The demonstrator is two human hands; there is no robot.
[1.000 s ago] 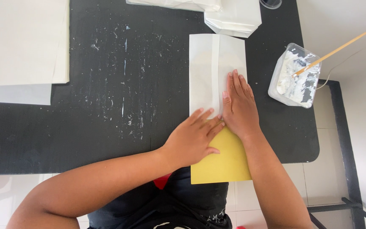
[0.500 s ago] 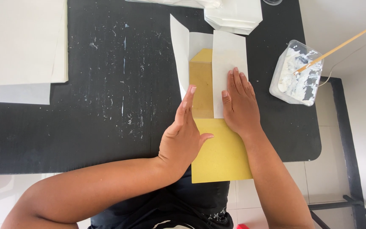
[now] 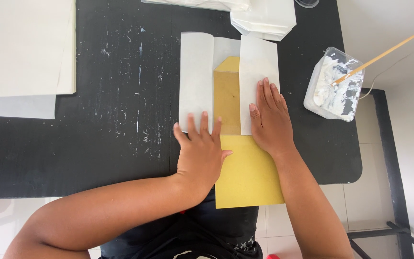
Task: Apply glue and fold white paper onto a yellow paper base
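Note:
A yellow card template lies on the black table, its near end hanging over the front edge. White paper is wrapped around its far part, with the left flap laid open flat and the right flap folded over the card. My left hand presses flat on the near end of the left flap. My right hand rests flat on the right flap, holding it down. Between the flaps the yellow card shows.
A clear plastic tub of white paste with a wooden stick stands at the right edge. Folded white paper pieces lie at the back. A stack of white sheets covers the left side.
The paper was folded shut over the card. My left hand lifted the left flap and has now spread it flat to the left. My right hand stayed on the right flap.

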